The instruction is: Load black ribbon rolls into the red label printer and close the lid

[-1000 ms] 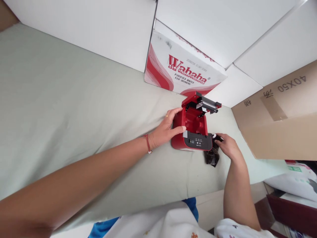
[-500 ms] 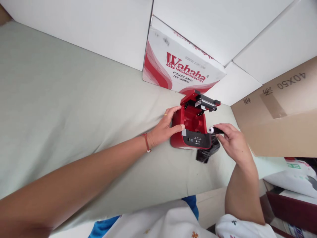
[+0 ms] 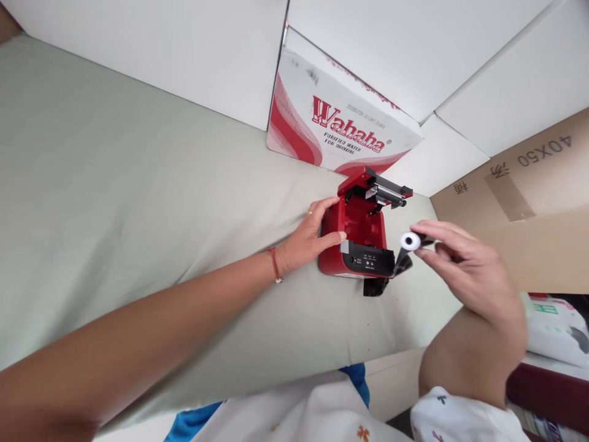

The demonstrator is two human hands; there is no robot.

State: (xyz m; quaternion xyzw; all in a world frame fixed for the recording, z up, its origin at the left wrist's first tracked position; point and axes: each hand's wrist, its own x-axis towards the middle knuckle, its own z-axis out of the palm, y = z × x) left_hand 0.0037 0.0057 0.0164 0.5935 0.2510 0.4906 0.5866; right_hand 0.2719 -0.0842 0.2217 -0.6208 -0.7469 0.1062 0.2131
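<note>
While person's left hand [image 3: 313,239] clasps red device [image 3: 361,261] along its left side, right hand [image 3: 473,270] pinches roll [image 3: 404,240] between fingertips, white end and dark core showing. Device: on pale green cloth [image 3: 184,172], hinged lid [image 3: 355,182] raised, red compartment [image 3: 359,228] exposed. Roll: right of device, near but apart. Black film [image 3: 375,287]: below roll, at device's front right corner. Printed carton [image 3: 345,132]: behind device.

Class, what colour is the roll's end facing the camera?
The roll's end is white, dark-centred; head view.
</note>
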